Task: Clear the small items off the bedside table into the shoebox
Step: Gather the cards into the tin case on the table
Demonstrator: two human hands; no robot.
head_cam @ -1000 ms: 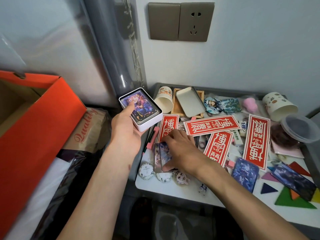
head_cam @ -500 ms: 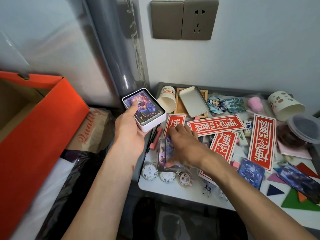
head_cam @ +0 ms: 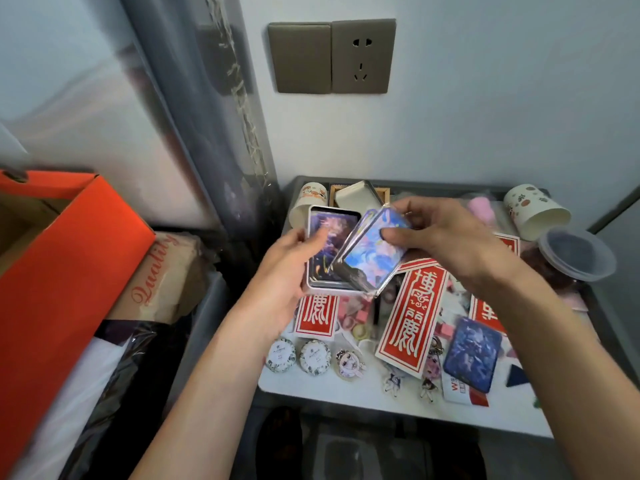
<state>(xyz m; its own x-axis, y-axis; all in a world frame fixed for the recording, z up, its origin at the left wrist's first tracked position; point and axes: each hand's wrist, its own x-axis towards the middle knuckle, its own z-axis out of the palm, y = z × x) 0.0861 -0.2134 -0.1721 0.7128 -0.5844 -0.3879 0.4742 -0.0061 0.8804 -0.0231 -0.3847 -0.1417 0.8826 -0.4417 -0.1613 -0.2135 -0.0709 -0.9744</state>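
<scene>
My left hand (head_cam: 287, 268) holds a small white tin (head_cam: 325, 247) full of picture cards above the left part of the bedside table (head_cam: 363, 393). My right hand (head_cam: 440, 233) pinches a stack of sleeved holographic cards (head_cam: 372, 252), tilted over the tin's open top. The orange shoebox (head_cam: 65, 271) stands open at the far left, apart from both hands. Red paper strips (head_cam: 412, 317), round badges (head_cam: 298, 355) and a blue card (head_cam: 472, 353) lie on the table.
Two paper cups (head_cam: 533, 209) lie on their sides at the table's back, beside the tin's lid (head_cam: 356, 197) and a clear plastic tub (head_cam: 576, 252). A brown paper bag (head_cam: 162, 278) sits between shoebox and table. A wall socket (head_cam: 363, 57) is above.
My right hand has lifted the sleeved cards off the table and brought them over the tin. My left hand has shifted the tin rightward, above the table.
</scene>
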